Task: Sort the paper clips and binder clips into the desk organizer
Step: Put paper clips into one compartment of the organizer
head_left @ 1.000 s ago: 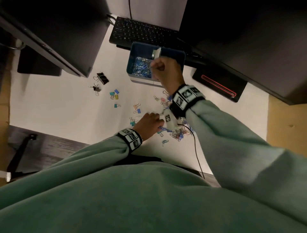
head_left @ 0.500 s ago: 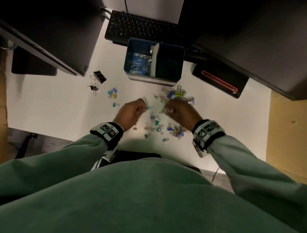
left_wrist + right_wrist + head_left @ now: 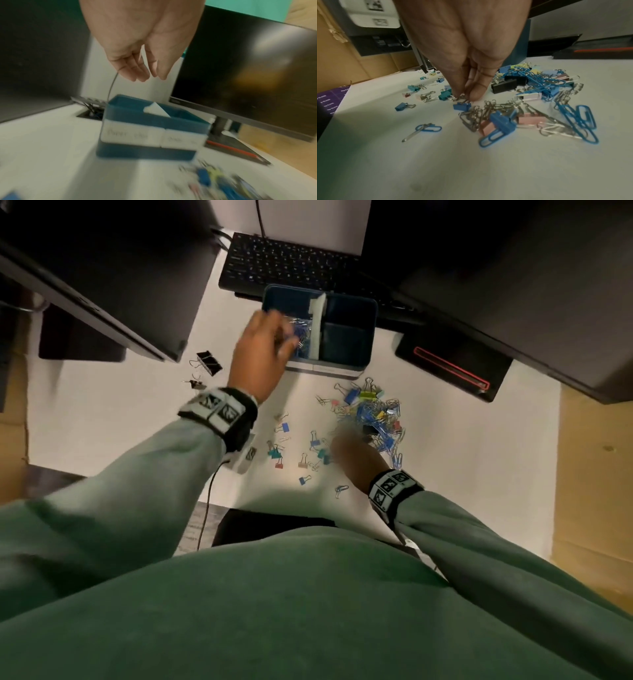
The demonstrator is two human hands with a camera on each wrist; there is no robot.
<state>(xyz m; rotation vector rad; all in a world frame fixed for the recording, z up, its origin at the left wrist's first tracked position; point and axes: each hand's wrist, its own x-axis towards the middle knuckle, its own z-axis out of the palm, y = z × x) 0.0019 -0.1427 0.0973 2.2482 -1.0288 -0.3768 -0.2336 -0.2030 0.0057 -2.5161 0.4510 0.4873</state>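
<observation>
Blue plastic, the desk organizer (image 3: 342,361) stands upper centre of the head view on the white bench (image 3: 102,412), its left compartment holding paper clips (image 3: 301,332). The left hand (image 3: 262,354) hovers over that compartment, its grip slack-fingered and empty. Lower right, the right hand (image 3: 467,65) reaches into the mixed clip pile (image 3: 539,94), fingertips (image 3: 475,95) pinched on wire beside a small blue binder clip (image 3: 462,106).

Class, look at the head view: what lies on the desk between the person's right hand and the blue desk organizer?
In the head view, a tangled pile of paper clips and binder clips lies between the right hand and the desk organizer.
</observation>
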